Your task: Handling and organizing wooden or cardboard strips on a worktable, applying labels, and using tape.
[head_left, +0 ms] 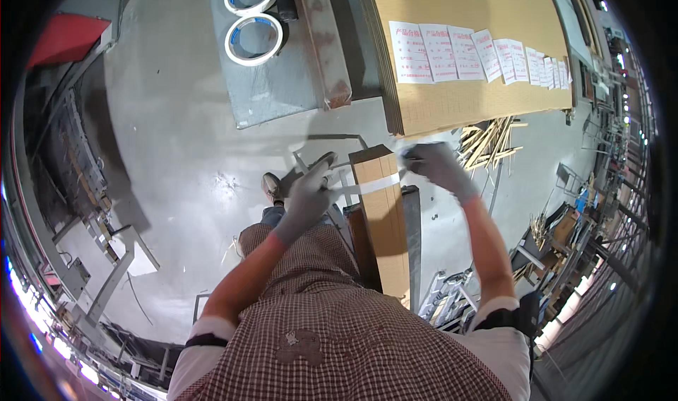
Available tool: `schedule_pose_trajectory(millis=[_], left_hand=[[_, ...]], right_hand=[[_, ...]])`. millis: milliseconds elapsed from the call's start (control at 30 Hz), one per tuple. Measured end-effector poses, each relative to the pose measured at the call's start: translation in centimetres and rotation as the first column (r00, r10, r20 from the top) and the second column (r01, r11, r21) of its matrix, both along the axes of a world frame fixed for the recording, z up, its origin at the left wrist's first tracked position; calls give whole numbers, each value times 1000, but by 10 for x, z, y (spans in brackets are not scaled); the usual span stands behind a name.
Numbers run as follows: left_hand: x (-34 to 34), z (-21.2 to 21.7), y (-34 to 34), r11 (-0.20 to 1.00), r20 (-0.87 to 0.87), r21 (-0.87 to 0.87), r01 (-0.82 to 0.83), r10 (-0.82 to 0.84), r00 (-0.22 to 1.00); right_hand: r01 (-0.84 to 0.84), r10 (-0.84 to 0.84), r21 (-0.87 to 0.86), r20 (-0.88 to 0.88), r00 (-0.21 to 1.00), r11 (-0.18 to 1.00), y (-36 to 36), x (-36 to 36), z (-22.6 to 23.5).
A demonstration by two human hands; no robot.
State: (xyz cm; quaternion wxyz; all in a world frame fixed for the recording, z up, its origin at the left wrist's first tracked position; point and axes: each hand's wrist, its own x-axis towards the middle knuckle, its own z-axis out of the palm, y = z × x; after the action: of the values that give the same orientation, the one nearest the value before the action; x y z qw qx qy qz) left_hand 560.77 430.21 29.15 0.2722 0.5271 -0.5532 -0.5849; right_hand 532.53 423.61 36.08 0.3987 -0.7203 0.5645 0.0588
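Note:
A long, narrow cardboard box (381, 224) lies in front of me, its length running away from my body. Across its far part stretches a pale strip of tape (380, 184), reaching past both sides. At the strip's left end is my left hand (308, 202), in a grey glove, its fingers closed on the tape. My right hand (439, 169), also gloved, hovers at the strip's right end with curled fingers. The fingertips look dark and blurred, so what they hold cannot be made out.
Beyond the box stands a cardboard stack (480, 108) with printed paper slips (443, 53) in a row. Two tape rolls (254, 40) rest on a grey surface at far left. Thin wooden sticks (487, 145) are piled past my right hand. A dark bar (412, 224) runs beside the box.

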Motion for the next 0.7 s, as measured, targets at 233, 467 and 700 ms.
schedule_pose_trajectory(millis=[233, 467, 700], left_hand=[[-58, -70, 1, 660, 151, -34, 750, -739, 657], [38, -62, -6, 871, -286, 263, 415, -340, 896], [-81, 40, -10, 829, 284, -462, 316, -200, 938]], right_hand=[[547, -622, 297, 336, 707, 783, 60, 32, -52], [446, -511, -413, -57, 858, 794, 99, 113, 12], [649, -640, 213, 546, 541, 730, 85, 94, 63]])
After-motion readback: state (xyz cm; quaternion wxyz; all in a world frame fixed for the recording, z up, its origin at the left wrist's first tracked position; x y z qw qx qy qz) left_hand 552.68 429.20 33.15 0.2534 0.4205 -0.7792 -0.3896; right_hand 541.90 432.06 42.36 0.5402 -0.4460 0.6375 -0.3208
